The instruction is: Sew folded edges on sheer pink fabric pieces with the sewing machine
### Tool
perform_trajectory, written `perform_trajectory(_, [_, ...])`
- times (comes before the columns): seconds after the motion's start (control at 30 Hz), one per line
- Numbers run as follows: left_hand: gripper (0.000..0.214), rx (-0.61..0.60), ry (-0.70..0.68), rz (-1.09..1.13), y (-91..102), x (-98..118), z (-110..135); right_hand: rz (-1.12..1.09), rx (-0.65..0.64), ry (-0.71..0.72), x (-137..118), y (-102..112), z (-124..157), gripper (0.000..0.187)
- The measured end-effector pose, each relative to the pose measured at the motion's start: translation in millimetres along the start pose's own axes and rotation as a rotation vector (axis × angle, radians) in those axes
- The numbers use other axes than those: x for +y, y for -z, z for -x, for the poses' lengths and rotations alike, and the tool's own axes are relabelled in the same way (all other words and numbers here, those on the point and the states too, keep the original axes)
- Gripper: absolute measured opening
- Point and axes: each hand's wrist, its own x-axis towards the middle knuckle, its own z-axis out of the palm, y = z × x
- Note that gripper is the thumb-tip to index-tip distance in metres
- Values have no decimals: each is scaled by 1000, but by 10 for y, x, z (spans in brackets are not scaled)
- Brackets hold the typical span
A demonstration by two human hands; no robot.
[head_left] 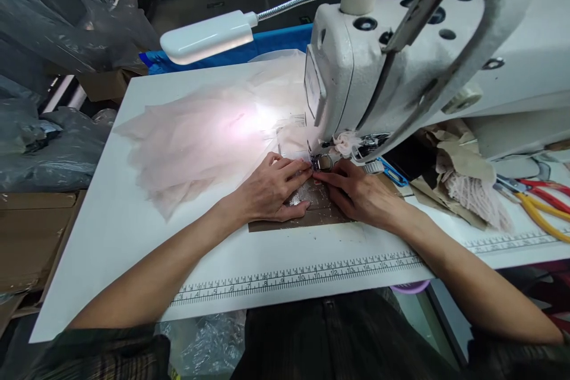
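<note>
Pale pink tulle fabric (191, 136) spreads in a loose heap to the left of the white sewing machine (338, 65), and part of it runs to the presser foot (323, 162). My left hand (278, 187) lies with fingers stretched just left of the foot, its thumb apart on the bed plate (307, 196). On the other side, my right hand (360, 193) rests close to the foot, index finger reaching toward the needle area and fingers apart. Any fabric edge beneath the fingertips is too small to make out. A tuft of pink tulle (346, 142) hangs on the machine head.
A lamp (207, 37) on a flexible neck lights the fabric. To the right lie blue thread snips (392, 172), brown paper scraps (463, 160), and red- and yellow-handled tools (541, 202). A printed ruler (303, 278) follows the white table's front edge. Cardboard boxes (35, 243) stand left.
</note>
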Motion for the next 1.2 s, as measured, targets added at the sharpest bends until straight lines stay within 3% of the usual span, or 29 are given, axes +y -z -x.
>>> perform_trajectory(0.17, [55, -16, 24, 4, -6, -29, -11, -65, 13, -35, 32, -53, -6, 41])
perform_trajectory(0.33, [58, -17, 33, -19, -3, -50, -9, -331, 76, 13, 142, 16, 30, 36])
perform_trajectory(0.57, [57, -28, 70, -12, 0, -85, -14, -610, -100, -175, 342, 143, -17, 42])
perform_trajectory(0.7, [54, -26, 84, -7, -12, -118, -14, -676, -42, -211, 399, 109, -86, 44])
perform_trajectory(0.97, [54, -9, 103, 13, -59, -157, 14, -841, 70, -292, 339, 80, 5, 29])
perform_trajectory(1.2, [57, -7, 148, 0, -82, -149, 40, -885, 85, -354, 455, -30, 12, 19])
